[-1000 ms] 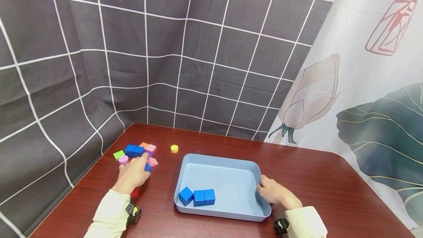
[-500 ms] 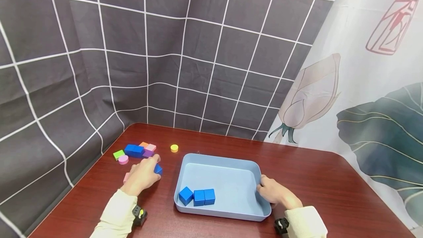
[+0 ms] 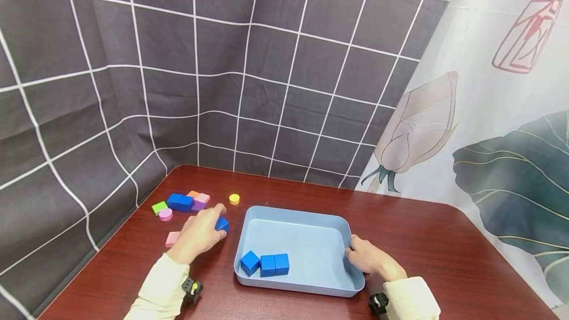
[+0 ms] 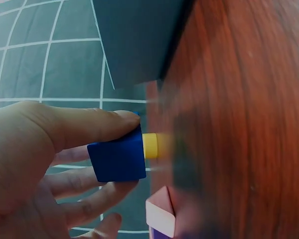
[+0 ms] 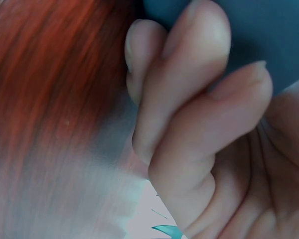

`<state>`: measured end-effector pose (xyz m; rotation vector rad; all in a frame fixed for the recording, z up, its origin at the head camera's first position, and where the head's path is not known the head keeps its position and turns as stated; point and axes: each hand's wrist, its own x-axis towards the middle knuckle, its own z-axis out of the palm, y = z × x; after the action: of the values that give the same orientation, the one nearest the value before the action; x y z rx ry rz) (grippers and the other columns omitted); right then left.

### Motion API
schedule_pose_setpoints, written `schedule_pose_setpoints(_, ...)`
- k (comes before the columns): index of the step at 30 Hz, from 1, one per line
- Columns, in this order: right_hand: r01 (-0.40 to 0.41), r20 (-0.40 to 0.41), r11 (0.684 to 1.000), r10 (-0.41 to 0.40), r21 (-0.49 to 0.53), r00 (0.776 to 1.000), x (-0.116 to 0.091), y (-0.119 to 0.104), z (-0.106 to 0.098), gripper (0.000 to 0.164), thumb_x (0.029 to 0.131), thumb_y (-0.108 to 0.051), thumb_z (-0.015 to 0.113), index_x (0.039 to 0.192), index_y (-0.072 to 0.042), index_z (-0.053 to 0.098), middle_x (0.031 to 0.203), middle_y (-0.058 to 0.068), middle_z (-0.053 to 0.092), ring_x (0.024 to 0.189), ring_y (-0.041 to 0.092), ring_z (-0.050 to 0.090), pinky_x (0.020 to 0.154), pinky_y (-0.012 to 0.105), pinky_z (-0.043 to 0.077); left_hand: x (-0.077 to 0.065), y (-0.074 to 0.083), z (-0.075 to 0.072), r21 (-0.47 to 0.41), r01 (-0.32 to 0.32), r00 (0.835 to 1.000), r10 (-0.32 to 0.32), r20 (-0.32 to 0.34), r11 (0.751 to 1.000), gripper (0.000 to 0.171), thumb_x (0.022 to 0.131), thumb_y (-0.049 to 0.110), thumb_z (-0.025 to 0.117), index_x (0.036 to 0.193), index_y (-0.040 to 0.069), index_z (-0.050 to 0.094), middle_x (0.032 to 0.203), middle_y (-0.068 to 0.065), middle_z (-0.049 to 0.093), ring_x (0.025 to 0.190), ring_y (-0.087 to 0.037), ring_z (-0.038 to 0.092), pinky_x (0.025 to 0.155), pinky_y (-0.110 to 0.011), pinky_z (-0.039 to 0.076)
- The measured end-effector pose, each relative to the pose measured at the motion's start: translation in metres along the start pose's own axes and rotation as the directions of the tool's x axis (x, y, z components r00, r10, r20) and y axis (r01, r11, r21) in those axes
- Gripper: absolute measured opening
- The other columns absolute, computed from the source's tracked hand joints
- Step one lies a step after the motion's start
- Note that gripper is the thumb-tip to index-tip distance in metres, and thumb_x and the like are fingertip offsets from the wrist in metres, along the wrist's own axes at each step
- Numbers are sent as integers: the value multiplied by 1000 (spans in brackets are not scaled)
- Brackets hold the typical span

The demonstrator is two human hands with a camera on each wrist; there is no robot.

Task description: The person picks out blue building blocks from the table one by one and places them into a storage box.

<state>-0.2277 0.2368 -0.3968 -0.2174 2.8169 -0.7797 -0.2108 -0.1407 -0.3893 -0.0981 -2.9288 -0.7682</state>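
Note:
In the head view, my left hand [image 3: 199, 235] pinches a blue cube [image 3: 222, 224] between thumb and fingers, just left of the tray. The left wrist view shows the thumb on one side of this cube [image 4: 118, 158] and fingertips on the opposite side, apart from the table. My right hand [image 3: 372, 259] grips the right wall of the light blue tray [image 3: 311, 241]; its curled fingers [image 5: 189, 114] lie against the wall in the right wrist view. Three more blue cubes sit in the tray's near left corner, two side by side [image 3: 268, 266] and one turned [image 3: 250, 263].
Behind my left hand lie two blue blocks [image 3: 180, 202], a green piece [image 3: 159, 208], a pink disc [image 3: 166, 215], a purple piece [image 3: 198, 206] and others. A yellow disc [image 3: 234, 199] stands alone. One pink block [image 3: 172, 239] lies beside the left hand. Curtains border the table [image 3: 444, 260].
My left hand has moved right with the blue cube, away from the loose pieces and closer to the tray. A pink block has come into view behind it. The right hand and tray have stayed put.

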Motion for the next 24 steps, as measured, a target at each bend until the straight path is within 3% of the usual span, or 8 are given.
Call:
schedule_pose_setpoints(11, 1, -1, 1000, -1, -1, 1000, 0, -1, 0, 7, 89, -7, 46, 85, -1, 44, 77, 14, 50, 61, 23, 54, 36, 35, 44, -4, 17, -1, -69, -42, 999, 40, -25, 997, 50, 74, 17, 76, 118, 12, 54, 114, -10, 61, 97, -28, 59, 78, -48, 51)
schedule_pose_setpoints(24, 2, 5, 1000, -2, 7, 1000, 1, 1, 1, 7, 89, -7, 46, 87, -1, 45, 82, 17, 52, 63, 24, 55, 35, 36, 44, -6, 33, 2, -121, -83, 996, 79, -36, 989, 46, 74, 15, 76, 115, 11, 55, 111, -8, 62, 96, -27, 61, 72, -44, 53)
